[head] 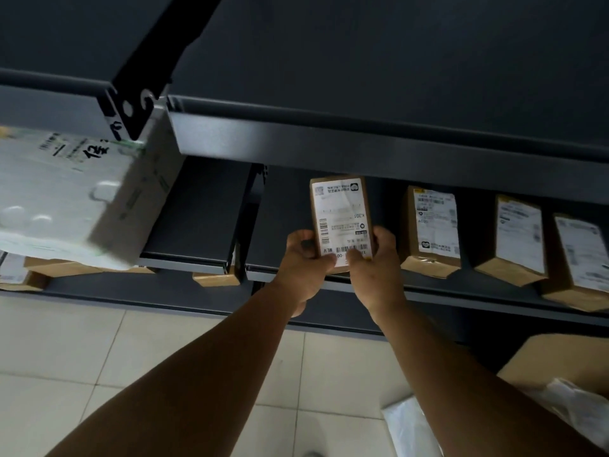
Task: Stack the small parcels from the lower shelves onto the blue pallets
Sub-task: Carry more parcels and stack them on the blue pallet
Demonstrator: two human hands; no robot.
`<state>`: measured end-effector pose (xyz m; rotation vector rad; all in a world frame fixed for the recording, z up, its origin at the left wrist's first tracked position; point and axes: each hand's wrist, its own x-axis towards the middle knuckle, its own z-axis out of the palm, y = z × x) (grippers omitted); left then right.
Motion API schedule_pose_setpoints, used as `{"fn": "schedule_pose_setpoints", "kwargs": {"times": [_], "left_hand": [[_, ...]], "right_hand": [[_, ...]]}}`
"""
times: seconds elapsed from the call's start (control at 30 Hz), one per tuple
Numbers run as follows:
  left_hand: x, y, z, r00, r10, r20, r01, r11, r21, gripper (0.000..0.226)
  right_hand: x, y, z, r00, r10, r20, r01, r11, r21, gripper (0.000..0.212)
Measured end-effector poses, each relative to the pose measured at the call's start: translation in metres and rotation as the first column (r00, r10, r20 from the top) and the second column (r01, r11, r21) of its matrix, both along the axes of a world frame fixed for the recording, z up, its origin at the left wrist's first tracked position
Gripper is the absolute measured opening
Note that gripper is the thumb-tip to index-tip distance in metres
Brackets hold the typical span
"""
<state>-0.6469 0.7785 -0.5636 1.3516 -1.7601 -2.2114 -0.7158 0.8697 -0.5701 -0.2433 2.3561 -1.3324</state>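
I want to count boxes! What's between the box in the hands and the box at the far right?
In the head view, two labelled cardboard parcels stand on the shelf between them.

Bare shelf left of held parcel, 3 parcels close right, upper shelf overhanging

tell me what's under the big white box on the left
Brown parcels show beneath the big white box, one with a white label. The box hides most of them, so their number is unclear.
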Motion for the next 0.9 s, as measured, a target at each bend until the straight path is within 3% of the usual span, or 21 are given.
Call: {"fn": "schedule_pose_setpoints", "kwargs": {"times": [0.1, 0.23, 0.3, 0.4, 0.53, 0.9], "left_hand": [[-0.003, 0.004, 0.002, 0.999, 0.033, -0.02, -0.032, 0.999, 0.01, 0.05], [-0.012, 0.011, 0.009, 1.0, 0.005, -0.017, -0.005, 1.0, -0.004, 0.054], [-0.016, 0.015, 0.012, 1.0, -0.014, -0.007, 0.014, 1.0, -0.015, 0.057], [-0.02, 0.021, 0.017, 1.0, -0.02, 0.02, 0.02, 0.999, -0.037, 0.058], [-0.024, 0.026, 0.02, 0.999, -0.001, 0.049, 0.003, 0.999, -0.055, 0.057], [-0.03, 0.032, 0.027, 0.996, 0.008, 0.093, 0.002, 0.995, -0.104, 0.058]], "right_hand": [[-0.005, 0.002, 0.006, 0.997, 0.028, -0.073, -0.026, 0.999, 0.029, 0.044], [-0.022, 0.017, 0.017, 0.95, 0.049, -0.31, 0.021, 0.976, 0.217, 0.065], [-0.034, 0.028, 0.021, 0.937, 0.078, -0.34, 0.038, 0.946, 0.322, 0.076], [-0.048, 0.043, 0.023, 0.967, 0.065, -0.248, 0.058, 0.887, 0.459, 0.094], [-0.058, 0.054, 0.016, 0.989, 0.003, -0.146, 0.069, 0.874, 0.482, 0.11], [-0.066, 0.057, 0.003, 0.999, -0.049, -0.018, 0.052, 0.876, 0.48, 0.12]]}}
